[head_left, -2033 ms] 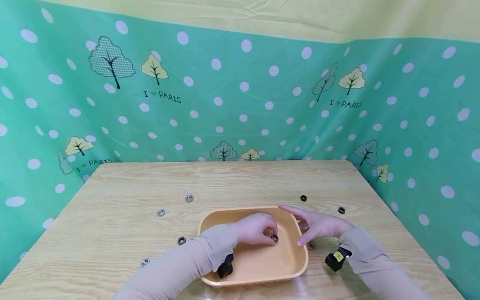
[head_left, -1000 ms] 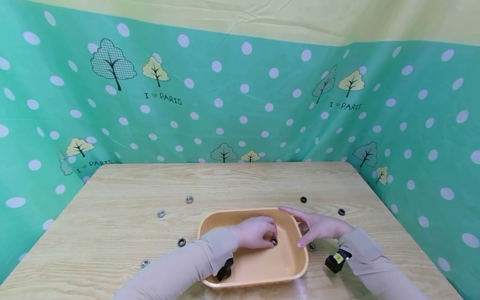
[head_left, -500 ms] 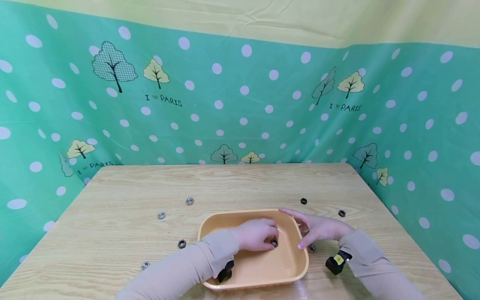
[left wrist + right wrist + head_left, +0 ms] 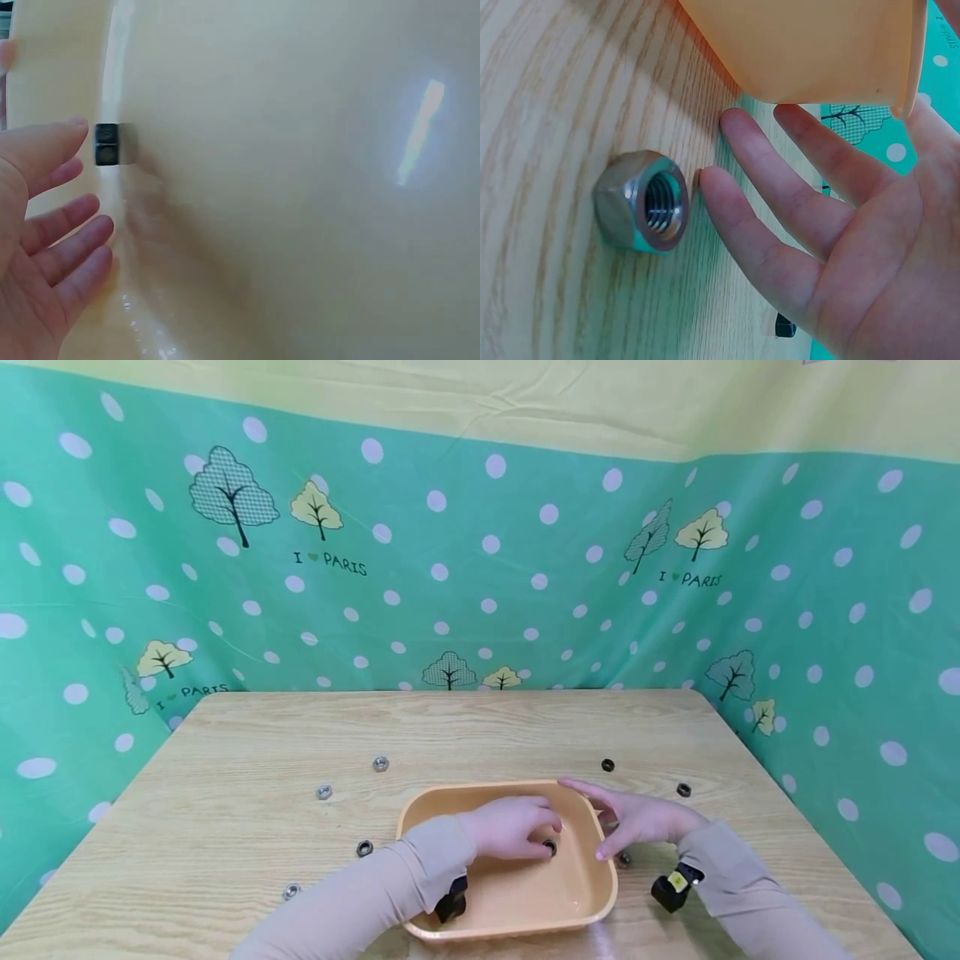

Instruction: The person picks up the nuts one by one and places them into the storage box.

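The desk (image 4: 450, 727) carries 4 nuts (image 4: 381, 764) left of the basin (image 4: 525, 906) and 3 nuts (image 4: 684, 790) to its right. The left sleeve (image 4: 375, 889) crosses the basin's left rim. 1 black nut (image 4: 106, 144) sits inside the basin, right half; the left hand (image 4: 510, 828) is released, fingers relaxed. The right hand (image 4: 641, 815), fingers spread, grasps nothing at the basin's right rim. Only the left wrist view shows a slim gap between left hand and black nut; only the right wrist view resolves the threaded bore of the steel nut (image 4: 622, 201) beside the basin.

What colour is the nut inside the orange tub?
Black, or very nearly so; the nut shows best in the left wrist view.
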Demonstrator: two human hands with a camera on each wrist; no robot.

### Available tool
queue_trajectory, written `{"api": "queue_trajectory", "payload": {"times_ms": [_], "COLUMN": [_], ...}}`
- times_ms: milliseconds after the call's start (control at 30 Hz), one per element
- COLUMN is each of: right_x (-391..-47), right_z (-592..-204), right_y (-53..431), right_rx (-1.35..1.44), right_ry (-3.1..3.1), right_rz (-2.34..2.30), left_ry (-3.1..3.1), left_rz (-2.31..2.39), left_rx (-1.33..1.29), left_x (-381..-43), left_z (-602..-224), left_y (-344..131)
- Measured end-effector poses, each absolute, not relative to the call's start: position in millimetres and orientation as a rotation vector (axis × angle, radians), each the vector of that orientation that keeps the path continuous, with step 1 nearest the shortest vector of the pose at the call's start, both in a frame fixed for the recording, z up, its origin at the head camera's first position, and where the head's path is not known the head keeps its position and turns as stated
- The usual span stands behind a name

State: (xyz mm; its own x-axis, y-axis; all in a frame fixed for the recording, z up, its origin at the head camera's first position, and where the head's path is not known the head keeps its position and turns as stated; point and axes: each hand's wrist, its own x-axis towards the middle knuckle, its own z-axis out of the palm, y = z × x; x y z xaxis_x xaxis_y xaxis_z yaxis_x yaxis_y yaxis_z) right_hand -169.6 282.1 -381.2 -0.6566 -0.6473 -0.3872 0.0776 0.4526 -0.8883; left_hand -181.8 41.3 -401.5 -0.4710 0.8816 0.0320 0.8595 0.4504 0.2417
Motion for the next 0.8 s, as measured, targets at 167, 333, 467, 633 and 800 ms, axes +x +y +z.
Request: {"api": "queue_trajectory", "payload": {"times_ms": [167, 333, 467, 633, 800], "right_x": [-171.4, -172.1, -172.3, -172.6, -172.5], "right_z": [-382.1, -383.7, -384.8, -384.7, -383.4], "right_y": [282.1, 281.7, 281.5, 281.6, 282.2], "right_rx": [-0.534, -0.56, -0.563, -0.571, -0.561], "right_ry": [1.973, 1.96, 1.947, 1.947, 1.981], "right_rz": [-1.227, -1.222, -1.234, -1.231, -1.2], "left_ry": [2.559, 2.505, 2.49, 2.47, 2.413], "left_rz": [0.521, 0.67, 0.716, 0.731, 0.797], "left_rx": [1.466, 1.38, 1.408, 1.401, 1.315], "left_x": [-182.3, -183.4, -186.5, -189.2, -189.6], "left_z": [-394.0, -386.3, -382.2, -375.5, -363.7], "left_y": [40.5, 39.1, 38.2, 36.7, 31.9]}}
